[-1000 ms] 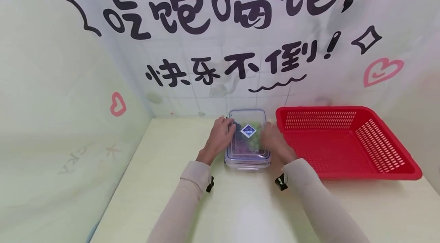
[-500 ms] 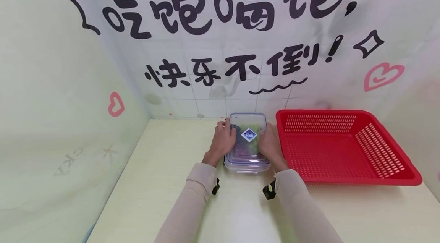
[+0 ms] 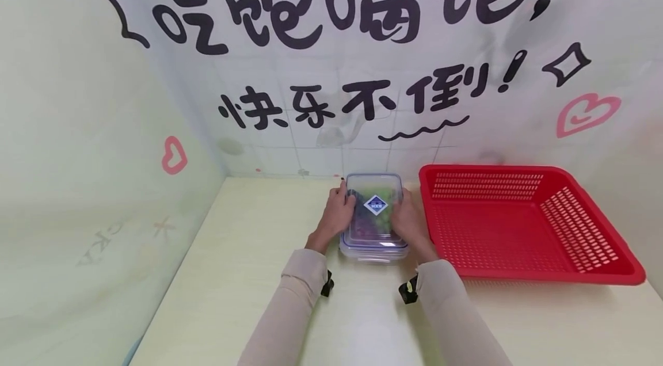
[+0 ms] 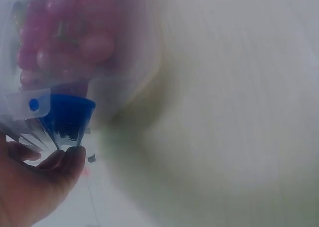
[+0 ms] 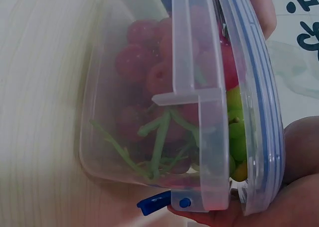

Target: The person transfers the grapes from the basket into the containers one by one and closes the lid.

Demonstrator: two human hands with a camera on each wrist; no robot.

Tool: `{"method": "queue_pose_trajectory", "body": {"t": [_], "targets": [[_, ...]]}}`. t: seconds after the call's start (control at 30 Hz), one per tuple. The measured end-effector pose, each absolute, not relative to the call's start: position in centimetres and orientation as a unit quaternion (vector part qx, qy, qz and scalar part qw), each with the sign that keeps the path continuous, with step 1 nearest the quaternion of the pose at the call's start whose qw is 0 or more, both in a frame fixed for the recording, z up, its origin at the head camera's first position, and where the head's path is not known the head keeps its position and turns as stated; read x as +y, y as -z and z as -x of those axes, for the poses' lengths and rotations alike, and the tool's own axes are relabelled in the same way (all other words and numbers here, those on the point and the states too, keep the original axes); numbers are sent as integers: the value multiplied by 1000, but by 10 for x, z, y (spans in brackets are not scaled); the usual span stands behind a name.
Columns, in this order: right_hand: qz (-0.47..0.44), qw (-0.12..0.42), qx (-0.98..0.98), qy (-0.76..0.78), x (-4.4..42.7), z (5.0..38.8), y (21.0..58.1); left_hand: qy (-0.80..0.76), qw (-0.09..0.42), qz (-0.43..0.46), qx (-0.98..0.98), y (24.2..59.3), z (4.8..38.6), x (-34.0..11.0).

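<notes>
A clear plastic food container [image 3: 373,252] with blue trim and a blue-and-white diamond sticker stands on the table near the back wall. Its lid [image 3: 376,180] lies on top, and a tapering gap shows under the lid's rim in the right wrist view. Red grapes [image 5: 137,62] and green grapes [image 5: 237,132] are visible inside. My left hand [image 3: 338,213] grips the container's left side, fingertips at a blue latch [image 4: 67,117]. On the opposite side, my right hand [image 3: 408,217] holds the lid's edge, with fingers beside another latch [image 5: 155,202] that hangs outward.
A large red perforated basket [image 3: 523,225] stands on the table [image 3: 248,239], close to the right hand. Behind is a wall [image 3: 290,153] covered with black lettering and pink hearts. Black bands [image 3: 409,290] are on both wrists.
My right hand has moved toward me and settled against the container's right side. My left hand has shifted slightly to the right. The head view has drifted a little.
</notes>
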State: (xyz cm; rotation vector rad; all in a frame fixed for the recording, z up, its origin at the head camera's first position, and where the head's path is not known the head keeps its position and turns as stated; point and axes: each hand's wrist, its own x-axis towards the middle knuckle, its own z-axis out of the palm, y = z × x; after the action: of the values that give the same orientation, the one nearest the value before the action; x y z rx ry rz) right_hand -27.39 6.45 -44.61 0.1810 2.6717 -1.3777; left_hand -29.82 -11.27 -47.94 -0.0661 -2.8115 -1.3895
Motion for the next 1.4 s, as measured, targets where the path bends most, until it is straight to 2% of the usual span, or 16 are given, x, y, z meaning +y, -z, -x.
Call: {"method": "queue_pose_trajectory", "body": {"t": [0.5,0.8,1.13,1.4], "targets": [[-85,88,857,501,73,274,447,444,-29,1,-896,471,297,-103],[-119,90,860,489,67,285,435,465,-17,-15,-885,460,307,-106],[-136,103,852,494,72,275,449,459,-61,-11,-886,462,300,-105],[-140,132,847,495,72,267,462,491,-99,-69,-863,465,290,-116]]}}
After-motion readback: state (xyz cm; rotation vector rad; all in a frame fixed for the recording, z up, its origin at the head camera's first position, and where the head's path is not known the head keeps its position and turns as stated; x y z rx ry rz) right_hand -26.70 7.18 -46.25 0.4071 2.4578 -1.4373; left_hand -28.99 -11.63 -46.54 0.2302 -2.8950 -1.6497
